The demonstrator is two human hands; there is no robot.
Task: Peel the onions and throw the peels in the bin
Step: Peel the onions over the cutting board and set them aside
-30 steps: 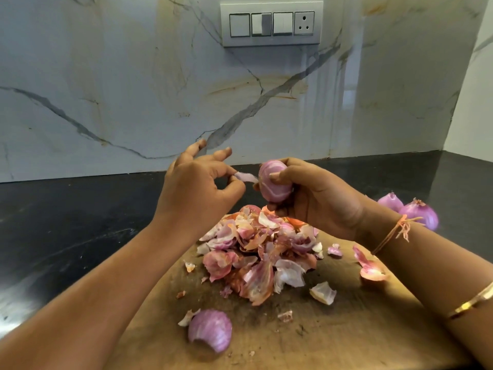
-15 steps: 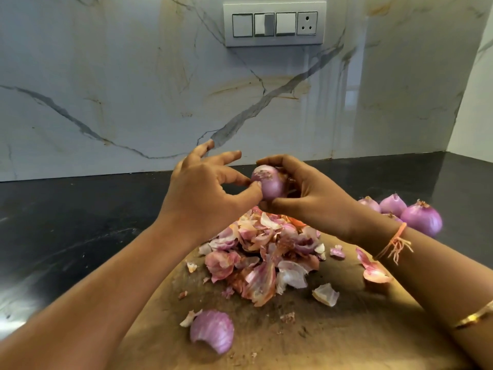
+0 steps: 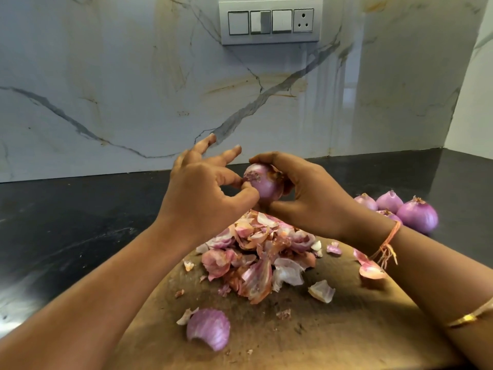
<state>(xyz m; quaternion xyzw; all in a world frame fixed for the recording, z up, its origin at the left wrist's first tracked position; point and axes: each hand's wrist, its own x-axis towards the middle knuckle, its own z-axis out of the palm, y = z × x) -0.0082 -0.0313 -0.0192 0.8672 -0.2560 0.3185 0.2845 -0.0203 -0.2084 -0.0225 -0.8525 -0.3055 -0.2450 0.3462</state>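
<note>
A pale purple round onion [image 3: 266, 188], flecked brown at its top; pink, white and tan papery peels [image 3: 256, 252] on the brown wooden board [image 3: 346, 329]. Grey and ochre veins cross the white marble wall [image 3: 133, 76]; the stone counter [image 3: 66, 222] is black. Your wrist thread [image 3: 391, 236] is orange, your bangle [image 3: 469, 317] gold.

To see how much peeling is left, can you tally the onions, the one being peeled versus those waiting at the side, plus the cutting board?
onion being peeled: 1
onions set aside: 4 (one partly hidden)
cutting board: 1
Total: 6
</note>
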